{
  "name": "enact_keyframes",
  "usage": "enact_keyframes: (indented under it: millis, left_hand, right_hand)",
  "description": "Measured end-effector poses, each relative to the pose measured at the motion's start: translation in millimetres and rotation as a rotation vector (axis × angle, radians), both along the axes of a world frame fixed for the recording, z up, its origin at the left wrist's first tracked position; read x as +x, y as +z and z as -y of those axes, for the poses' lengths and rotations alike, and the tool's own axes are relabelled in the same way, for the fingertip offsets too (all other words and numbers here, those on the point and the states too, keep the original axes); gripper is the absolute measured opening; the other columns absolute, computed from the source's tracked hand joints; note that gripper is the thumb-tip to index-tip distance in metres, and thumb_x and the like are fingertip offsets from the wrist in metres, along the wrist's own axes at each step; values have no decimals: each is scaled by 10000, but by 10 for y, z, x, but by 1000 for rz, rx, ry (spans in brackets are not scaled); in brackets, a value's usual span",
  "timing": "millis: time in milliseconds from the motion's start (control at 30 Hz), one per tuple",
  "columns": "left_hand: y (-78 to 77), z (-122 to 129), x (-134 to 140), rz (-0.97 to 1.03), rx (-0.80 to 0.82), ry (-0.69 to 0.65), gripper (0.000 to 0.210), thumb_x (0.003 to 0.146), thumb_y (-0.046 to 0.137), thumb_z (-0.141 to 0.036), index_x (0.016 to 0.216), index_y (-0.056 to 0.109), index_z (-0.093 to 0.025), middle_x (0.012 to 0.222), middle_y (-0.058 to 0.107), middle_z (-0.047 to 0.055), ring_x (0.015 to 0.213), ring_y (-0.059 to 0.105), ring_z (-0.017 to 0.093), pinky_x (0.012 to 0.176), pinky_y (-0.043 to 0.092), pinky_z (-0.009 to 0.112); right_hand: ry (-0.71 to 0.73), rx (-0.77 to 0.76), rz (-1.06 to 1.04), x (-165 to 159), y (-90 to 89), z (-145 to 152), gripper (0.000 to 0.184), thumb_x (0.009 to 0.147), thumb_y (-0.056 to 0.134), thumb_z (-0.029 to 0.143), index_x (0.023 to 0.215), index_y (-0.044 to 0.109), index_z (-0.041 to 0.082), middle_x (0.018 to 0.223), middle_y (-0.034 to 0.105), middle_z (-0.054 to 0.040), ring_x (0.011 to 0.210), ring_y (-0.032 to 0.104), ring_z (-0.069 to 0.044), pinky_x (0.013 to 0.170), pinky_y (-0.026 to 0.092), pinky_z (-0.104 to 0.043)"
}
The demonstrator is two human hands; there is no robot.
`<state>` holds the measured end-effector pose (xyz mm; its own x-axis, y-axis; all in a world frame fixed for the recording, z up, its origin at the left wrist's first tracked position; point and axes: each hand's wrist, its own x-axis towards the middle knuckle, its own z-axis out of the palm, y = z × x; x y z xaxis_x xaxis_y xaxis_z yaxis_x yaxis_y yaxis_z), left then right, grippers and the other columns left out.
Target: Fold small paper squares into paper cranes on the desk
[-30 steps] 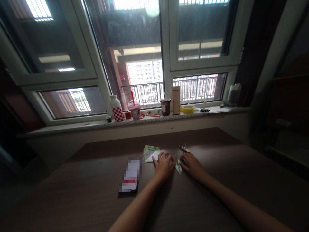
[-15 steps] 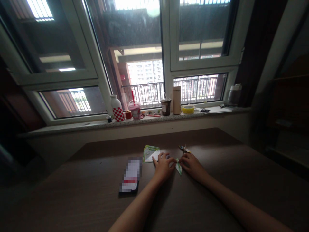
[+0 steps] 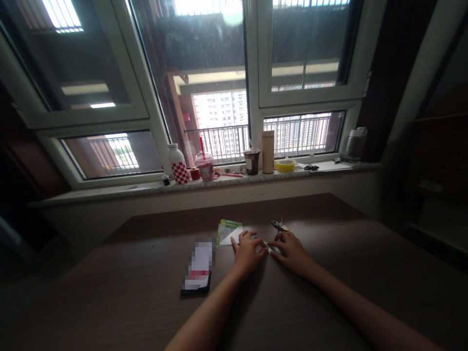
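Nearest, at the bottom of the frame, the two bare forearms reach in over the brown table [image 3: 146, 317]. Just left of lower centre lies a phone [image 3: 198, 268], its screen blurred into blocks, so that only a reddish band on pale ground shows and no words can be read. Right of it, at lower centre, the left hand [image 3: 249, 251] and the right hand [image 3: 292, 253] meet at a small green-and-white folded paper [image 3: 271, 248], the fingertips of each pinched on it close to the tabletop; much of it is hidden by the fingers. Touching the left hand's outstretched fingers is a stack of green-edged printed sheets [image 3: 227, 234], with a heading too small to make out. Just beyond the right hand sits a small multicoloured folded piece [image 3: 280, 226]. Farther up, the windowsill [image 3: 109, 193] crosses the frame, carrying, from left to right, a white bottle with red checks [image 3: 179, 165], a pink drink cup [image 3: 204, 167], a dark drink cup [image 3: 251, 162] whose pale label is illegible, a tan cylinder [image 3: 268, 152] and yellow tape [image 3: 285, 166]. Behind, at upper centre, the window [image 3: 253, 58] shows railings and pale high-rise buildings.
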<state>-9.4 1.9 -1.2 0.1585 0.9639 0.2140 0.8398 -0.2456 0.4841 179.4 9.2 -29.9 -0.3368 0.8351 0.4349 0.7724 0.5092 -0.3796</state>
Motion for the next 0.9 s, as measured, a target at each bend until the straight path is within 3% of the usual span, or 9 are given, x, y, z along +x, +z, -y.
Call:
enact_keyframes:
  millis: [133, 367, 700, 900]
  left_hand:
    - [-43, -14, -9, -4, 29, 34, 160, 850, 672, -399, 989, 742, -362, 1382, 563, 18, 1405, 340, 306, 1127, 38, 738]
    - [-84, -43, -16, -4, 49, 85, 111, 854, 673, -384, 897, 772, -363, 1355, 587, 7, 1385, 361, 322, 1112, 51, 760]
    - [-23, 8, 13, -20, 68, 67, 117, 844, 674, -378, 833, 767, -308, 1361, 591, 20, 1368, 375, 324, 1117, 60, 754]
    - [-11, -5, 32, -78, 67, 75, 181, 866, 642, -443, 839, 761, -309, 1377, 585, 9, 1364, 368, 323, 1119, 47, 749]
  right_hand:
    - [16, -27, 12, 12, -40, -28, 319, 876, 620, 242, 1168, 727, 315, 1156, 606, -114, 1219, 516, -304, 1033, 433, -472]
    - [7, -20, 0, 23, -99, -87, 478, 802, 565, 38, 1141, 740, 327, 1159, 610, -105, 1181, 533, -283, 1032, 435, -460]
    - [42, 43, -94, 41, -106, -112, 239, 875, 613, 215, 1056, 763, 261, 1080, 661, -98, 1142, 568, -281, 1008, 449, -466]
    - [-11, -28, -96, 27, -74, -128, 189, 864, 664, 321, 996, 788, 266, 1059, 667, -100, 1115, 567, -294, 991, 454, -468]
